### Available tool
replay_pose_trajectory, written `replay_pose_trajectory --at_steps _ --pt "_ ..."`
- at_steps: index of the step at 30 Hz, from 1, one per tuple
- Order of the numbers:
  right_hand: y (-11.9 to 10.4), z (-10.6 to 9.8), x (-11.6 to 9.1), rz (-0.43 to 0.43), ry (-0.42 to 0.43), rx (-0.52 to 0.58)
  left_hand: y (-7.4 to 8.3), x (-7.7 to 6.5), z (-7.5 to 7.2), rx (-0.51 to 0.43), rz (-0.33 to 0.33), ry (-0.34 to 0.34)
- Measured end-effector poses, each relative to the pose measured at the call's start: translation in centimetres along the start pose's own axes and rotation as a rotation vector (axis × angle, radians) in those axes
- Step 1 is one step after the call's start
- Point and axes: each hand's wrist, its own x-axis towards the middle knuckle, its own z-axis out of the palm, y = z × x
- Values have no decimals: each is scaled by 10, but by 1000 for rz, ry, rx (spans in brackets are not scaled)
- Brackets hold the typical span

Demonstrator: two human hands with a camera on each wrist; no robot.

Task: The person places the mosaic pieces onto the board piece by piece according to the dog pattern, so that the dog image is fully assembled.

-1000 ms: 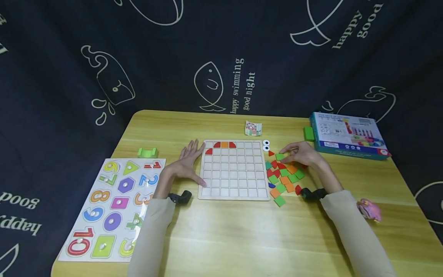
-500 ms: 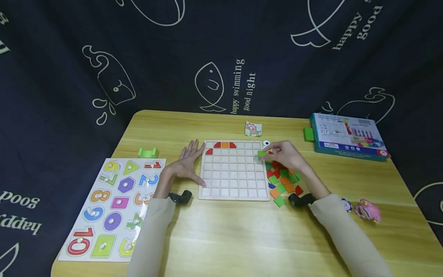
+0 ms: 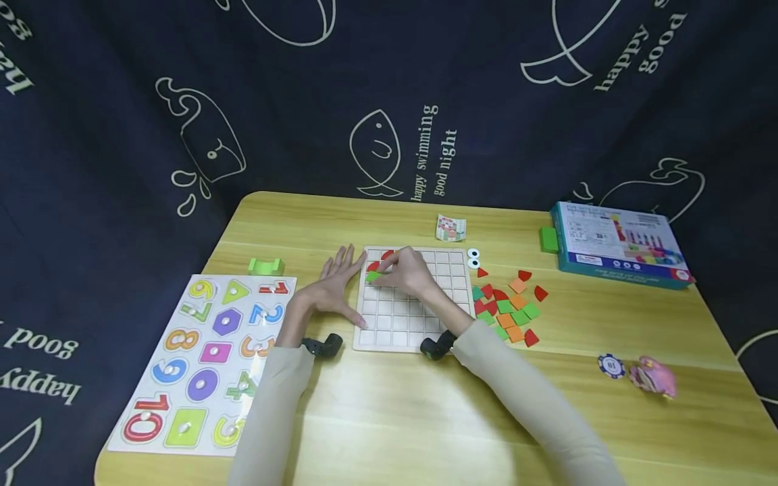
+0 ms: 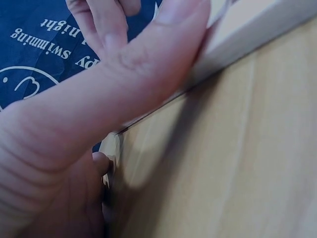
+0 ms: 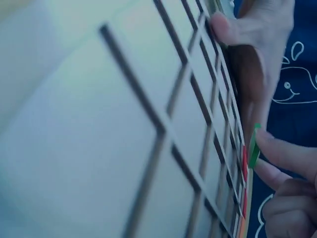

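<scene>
In the head view a pale wooden grid board (image 3: 401,324) lies on the table. My left hand (image 3: 331,290) is spread at its left edge, thumb and fingertips resting along the rim. My right hand (image 3: 410,273) reaches across the board and pinches a green square tile (image 3: 373,277) between thumb and index finger. That tile is tilted over the left column, just below a red quarter-round piece (image 3: 373,266). The right wrist view shows the green tile (image 5: 254,146) on edge close over the board. My right hand hides part of the top rows.
Loose red, orange and green tiles (image 3: 506,320) lie right of the board, below two eye pieces (image 3: 473,258). Behind are a picture card (image 3: 451,228), a box (image 3: 620,243) and a green block (image 3: 548,240). A number puzzle (image 3: 209,435) lies left; a pink toy (image 3: 653,376) sits right.
My right hand has picked the green tile from the pile and carried it left across the board to the left column. Some loose tiles show again. The left hand stays at the board's edge.
</scene>
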Motion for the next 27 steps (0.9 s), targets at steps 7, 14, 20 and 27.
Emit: replay_pose_trajectory --at_steps 7,14,20,27 --pt "-3 11 3 8 9 -33 -1 -3 -1 0 -18 1" --pt "-3 9 6 33 -34 -16 2 -3 -3 14 -38 4" --pt "-1 7 8 23 -7 -55 9 0 -4 34 -66 4" --pt "5 7 11 13 -16 -1 13 2 -3 9 -72 -9"
